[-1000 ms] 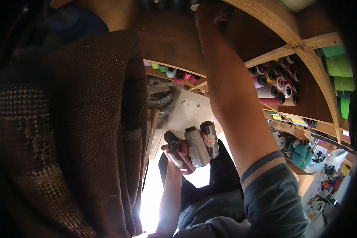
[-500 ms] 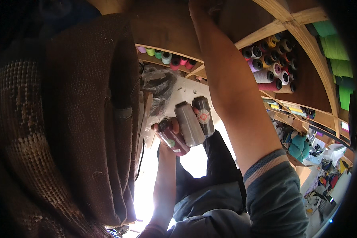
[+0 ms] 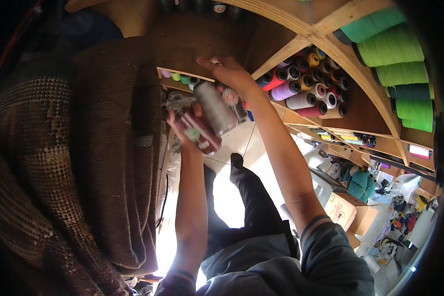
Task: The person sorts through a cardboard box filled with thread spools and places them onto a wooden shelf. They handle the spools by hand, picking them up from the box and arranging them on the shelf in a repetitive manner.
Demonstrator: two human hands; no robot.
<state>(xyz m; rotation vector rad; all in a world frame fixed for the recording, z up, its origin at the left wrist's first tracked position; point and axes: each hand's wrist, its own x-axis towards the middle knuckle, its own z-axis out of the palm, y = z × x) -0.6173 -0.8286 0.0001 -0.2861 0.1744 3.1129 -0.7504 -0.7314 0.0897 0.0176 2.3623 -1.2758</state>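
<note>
The left hand [image 3: 178, 129] is gripping a cluster of three thread cones: a maroon cone [image 3: 200, 134] on the left, a grey cone [image 3: 216, 107] in the middle and a dark cone [image 3: 232, 101] with a round label on the right, all blurring slightly. The right hand [image 3: 229, 74] is hovering just beyond them, its fingers pointing left; whether it is holding anything I cannot tell. Below, pale floor tiles [image 3: 238, 139] are showing. Close on the left, a brown textile [image 3: 116, 148] is hanging in folds. To the right, mixed-colour cones [image 3: 311, 86] are lying stacked in a wooden shelf [image 3: 325, 37], green spools [image 3: 392, 54] are filling another compartment, and farther right a cardboard box [image 3: 339, 211] is sitting open.
</note>
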